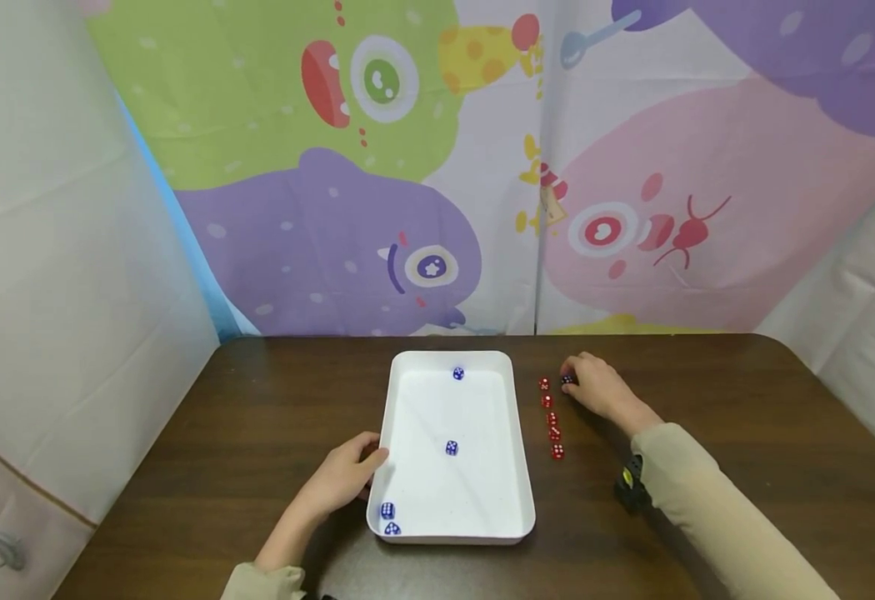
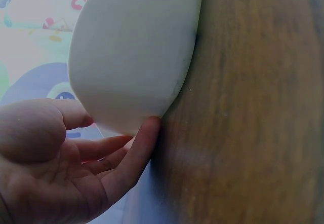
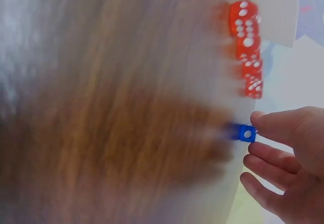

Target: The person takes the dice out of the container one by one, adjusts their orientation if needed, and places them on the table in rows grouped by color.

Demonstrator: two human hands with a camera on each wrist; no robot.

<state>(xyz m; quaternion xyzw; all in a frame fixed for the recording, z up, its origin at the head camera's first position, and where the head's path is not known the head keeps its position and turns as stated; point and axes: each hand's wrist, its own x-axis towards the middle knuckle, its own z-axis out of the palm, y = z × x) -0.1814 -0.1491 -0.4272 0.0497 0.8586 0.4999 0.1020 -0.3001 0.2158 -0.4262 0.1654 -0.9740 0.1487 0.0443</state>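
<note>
From the head camera, a white tray [image 1: 516, 467] sits in the middle of the dark wooden bench [image 1: 745, 467], its long sides running from the near edge toward the far edge. Four blue dice lie in it: one near the far wall [image 1: 457, 373], one in the middle [image 1: 452, 447] and two in the near left corner [image 1: 388, 517]. The left hand [image 1: 343, 477] rests against the tray's left rim, fingers relaxed and holding nothing. Just right of the tray a row of red dice [image 1: 552, 418] runs toward the far edge. At the far end of that row the right hand [image 1: 595, 385] pinches a small blue die [image 1: 567, 379] on the bench, just beside the farthest red die.

From the left wrist camera, the left hand [image 2: 66, 168] lies loosely spread, one fingertip [image 2: 149, 127] touching the outer wall of the tray [image 2: 131, 51], which stands on the bench [image 2: 253, 107].

From the right wrist camera, blurred, the right hand [image 3: 288, 163] holds the blue die [image 3: 247, 133] at its fingertips [image 3: 260, 118], low over the bench [image 3: 111, 107]. The red dice [image 3: 245, 41] line up beyond it, well clear of the fingers.
</note>
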